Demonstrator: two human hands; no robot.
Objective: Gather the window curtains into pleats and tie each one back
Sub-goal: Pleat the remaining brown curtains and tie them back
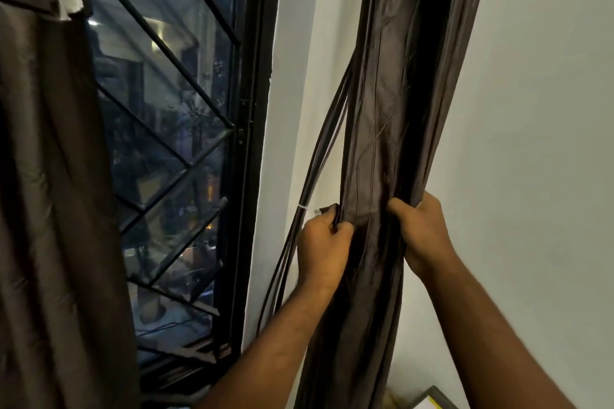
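The dark brown gathered fabric curtain [398,93] hangs against the white wall [548,109], right of the black-barred window [172,109]. The left hand [324,244] has its fingers clamped on the curtain's left edge, and the right hand [423,232] has its fingers clamped on the right folds. A second brown curtain [43,176] hangs far left.

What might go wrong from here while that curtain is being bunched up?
The black cables hang right beside the curtain, next to the left hand; they might get caught into the bundle or tugged. Both hands grip at one height, the right hand at the far edge, so folds lower down may slip loose.
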